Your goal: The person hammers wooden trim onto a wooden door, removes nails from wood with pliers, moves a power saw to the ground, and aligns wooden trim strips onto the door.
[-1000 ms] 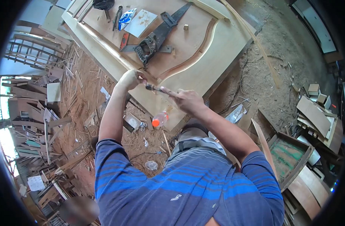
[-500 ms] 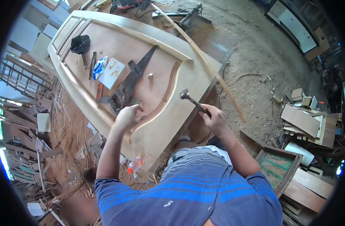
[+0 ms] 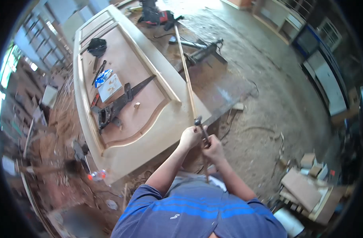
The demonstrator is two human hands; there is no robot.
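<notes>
My left hand [image 3: 191,138] is closed around a long thin wooden strip [image 3: 186,71], which runs from the far side over the door's right edge and down between my hands. Beside it, my right hand [image 3: 214,150] grips a hammer [image 3: 198,121] by its handle, head up and close to the strip. In front of me lies a pale wooden door [image 3: 159,129] with a recessed panel. A handsaw [image 3: 124,102], a small wood block [image 3: 137,105], a white block [image 3: 110,88], a blue-and-white packet [image 3: 103,77] and a black plastic bag [image 3: 97,47] rest on the panel.
Right of the door is a metal tool stand [image 3: 205,51], with a red-and-black power tool [image 3: 159,18] farther back. Wood offcuts [image 3: 302,188] are piled at lower right. A plastic bottle [image 3: 97,175] appears near the door's left corner.
My left hand has left the saw's area and moved right onto the wooden strip. The strip now runs between my hands. The hammer has stayed in my right hand. The view has turned.
</notes>
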